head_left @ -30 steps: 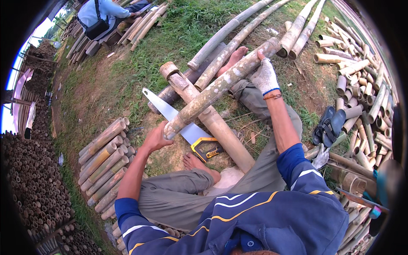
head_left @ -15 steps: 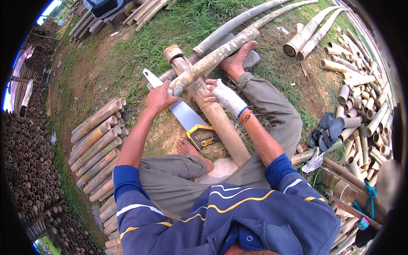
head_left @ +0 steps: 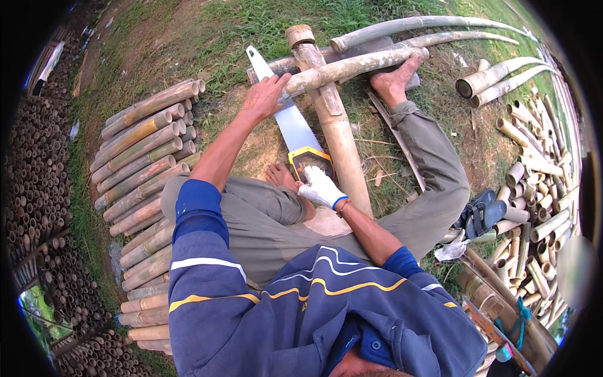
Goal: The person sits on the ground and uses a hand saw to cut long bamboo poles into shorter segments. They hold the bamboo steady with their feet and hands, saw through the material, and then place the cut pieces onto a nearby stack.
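In the head view, the mottled pole [head_left: 358, 68] lies across the thick bamboo [head_left: 348, 151], which seems to prop it up. Left of that bamboo, the bare left hand [head_left: 265, 97] clasps the pole's end; right of it, a foot [head_left: 394, 88] braces the other, presumably against rolling. The gloved right hand [head_left: 320, 187], apart from the left, wraps the handle of the saw [head_left: 294, 129] (teeth toward the thick bamboo).

Outdoor yard, daylight. Ground [head_left: 151, 47] patchy: green grass [head_left: 270, 19] and bare brown dirt [head_left: 256, 144]. Far left, dark bamboo stacks [head_left: 34, 182], round ends showing. Right side, loose heap of cut bamboo [head_left: 545, 182].
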`<state>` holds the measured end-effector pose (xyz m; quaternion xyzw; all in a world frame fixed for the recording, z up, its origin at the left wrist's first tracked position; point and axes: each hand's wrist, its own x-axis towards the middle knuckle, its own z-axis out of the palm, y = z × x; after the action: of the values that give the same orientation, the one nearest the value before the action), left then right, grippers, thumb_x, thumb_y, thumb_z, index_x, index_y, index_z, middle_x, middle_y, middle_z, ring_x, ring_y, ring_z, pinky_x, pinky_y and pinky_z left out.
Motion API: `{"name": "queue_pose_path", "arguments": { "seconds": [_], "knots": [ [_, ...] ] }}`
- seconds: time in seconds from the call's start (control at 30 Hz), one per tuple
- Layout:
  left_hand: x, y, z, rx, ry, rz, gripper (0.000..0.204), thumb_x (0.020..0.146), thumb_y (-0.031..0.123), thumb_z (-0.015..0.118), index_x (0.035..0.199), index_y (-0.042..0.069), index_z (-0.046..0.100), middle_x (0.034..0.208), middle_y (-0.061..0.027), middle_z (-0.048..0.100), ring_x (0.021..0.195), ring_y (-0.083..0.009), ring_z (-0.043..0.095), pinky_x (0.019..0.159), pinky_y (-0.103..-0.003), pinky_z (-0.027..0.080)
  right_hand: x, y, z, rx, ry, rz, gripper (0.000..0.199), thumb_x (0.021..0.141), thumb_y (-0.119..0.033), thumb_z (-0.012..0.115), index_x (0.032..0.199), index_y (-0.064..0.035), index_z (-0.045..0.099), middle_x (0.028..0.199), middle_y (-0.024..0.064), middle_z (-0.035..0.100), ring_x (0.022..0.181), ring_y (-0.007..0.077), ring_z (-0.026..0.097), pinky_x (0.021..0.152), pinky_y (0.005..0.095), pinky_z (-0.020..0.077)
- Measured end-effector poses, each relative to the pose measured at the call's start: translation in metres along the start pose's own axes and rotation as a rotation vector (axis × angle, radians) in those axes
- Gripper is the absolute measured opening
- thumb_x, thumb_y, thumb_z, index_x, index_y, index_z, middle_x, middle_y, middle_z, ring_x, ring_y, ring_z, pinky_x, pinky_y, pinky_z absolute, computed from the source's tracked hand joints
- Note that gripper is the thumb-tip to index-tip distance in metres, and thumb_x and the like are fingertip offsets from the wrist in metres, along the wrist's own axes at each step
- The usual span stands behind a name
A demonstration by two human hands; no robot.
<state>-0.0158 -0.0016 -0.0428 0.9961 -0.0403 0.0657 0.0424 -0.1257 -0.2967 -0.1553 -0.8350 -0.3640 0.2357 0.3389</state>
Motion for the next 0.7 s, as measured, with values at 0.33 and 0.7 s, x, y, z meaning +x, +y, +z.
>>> {"name": "queue_pose_path", "arguments": {
  "seconds": [0.33,0.7],
  "knots": [
    [0.005,0.002,-0.002,0.125,0.009,0.054,0.094,0.077,0.024,0.091,0.157,0.019,0.042,0.116,-0.0093,0.064,0.107,-0.0302,0.067,0.088,-0.044,0.059,0.012,-0.004,-0.089,0.526,0.223,0.166,0.05,0.096,-0.028,0.07,0.137,-0.0009,0.063,0.117,0.0283,0.069,0.113,0.0435,0.067,0.099,0.0491,0.0538],
    [0.016,0.015,-0.024,-0.061,-0.16,-0.104,0.086,0.078,0.039,0.092,0.15,0.018,0.05,0.114,-0.0158,0.071,0.107,-0.0382,0.073,0.09,-0.051,0.059,-0.007,0.186,-0.148,-0.423,0.399,0.695,0.067,0.09,-0.036,0.067,0.149,-0.0067,0.057,0.139,0.027,0.067,0.122,0.0441,0.068,0.102,0.0512,0.0552]
  ]
}}
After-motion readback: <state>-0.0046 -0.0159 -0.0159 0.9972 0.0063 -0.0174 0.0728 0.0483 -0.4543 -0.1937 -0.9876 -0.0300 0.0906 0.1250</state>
